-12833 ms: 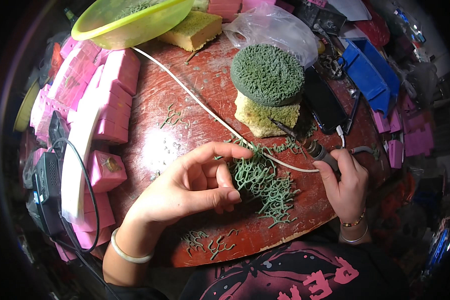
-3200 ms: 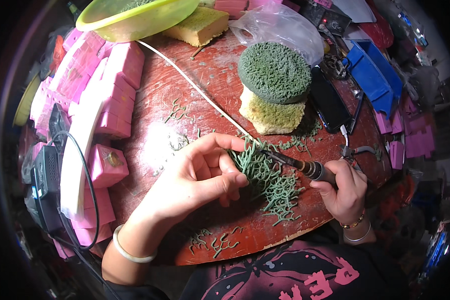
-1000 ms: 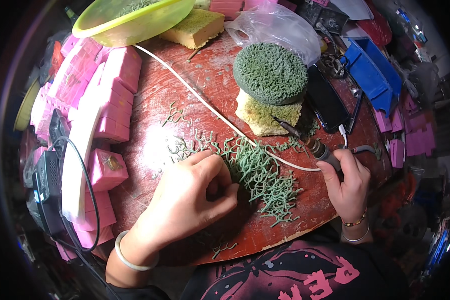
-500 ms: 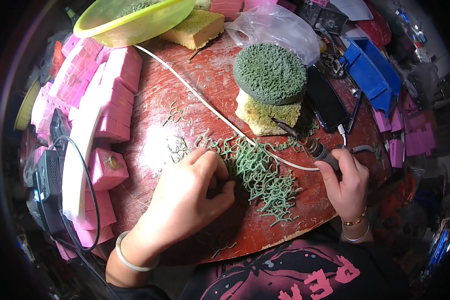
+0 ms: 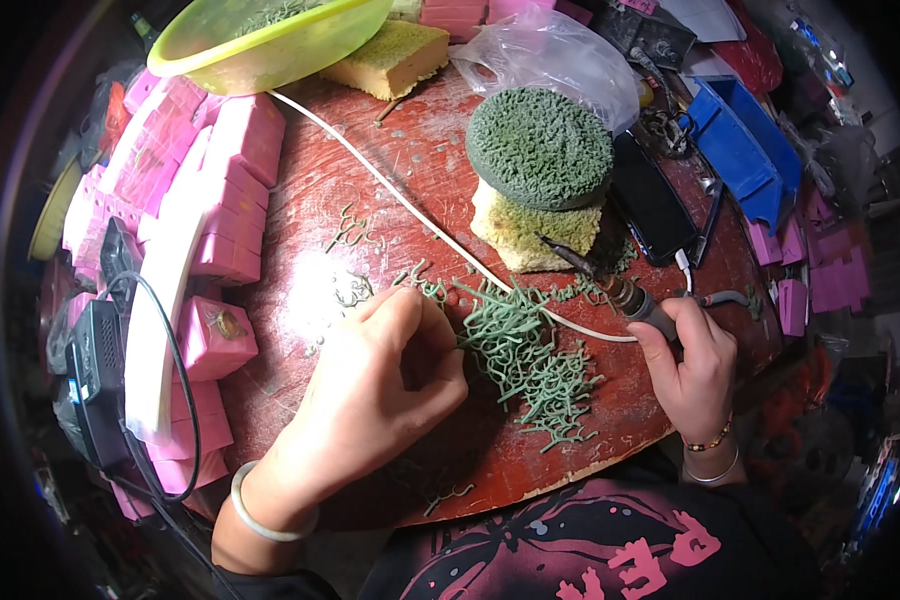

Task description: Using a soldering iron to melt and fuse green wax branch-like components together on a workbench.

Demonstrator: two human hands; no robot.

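My right hand (image 5: 698, 355) is wrapped round the handle of a soldering iron (image 5: 630, 298). Its dark, bent tip points up and left, over the front edge of a yellow sponge (image 5: 500, 225). A round dark-green foam pad (image 5: 540, 150) lies on top of that sponge. My left hand (image 5: 385, 375) is closed, thumb and index finger curled together beside a heap of thin, branching green plastic-looking pieces (image 5: 535, 365). Whatever those fingertips hold is hidden behind the hand. A few loose green pieces (image 5: 350, 228) lie apart on the red table (image 5: 300, 190).
Pink blocks (image 5: 235, 230) stack along the left, beside a black power box (image 5: 95, 345). A yellow-green bowl (image 5: 270, 50), another sponge (image 5: 390, 60) and a clear plastic bag (image 5: 550, 60) stand at the back. Right lie a phone (image 5: 655, 200) and blue bin (image 5: 745, 145). A white cable (image 5: 400, 200) crosses the table.
My left hand has lifted and turned slightly, its fingers shifting up and away from the heap. Some pieces at the heap's left edge have moved. The right hand and soldering iron stay in place.
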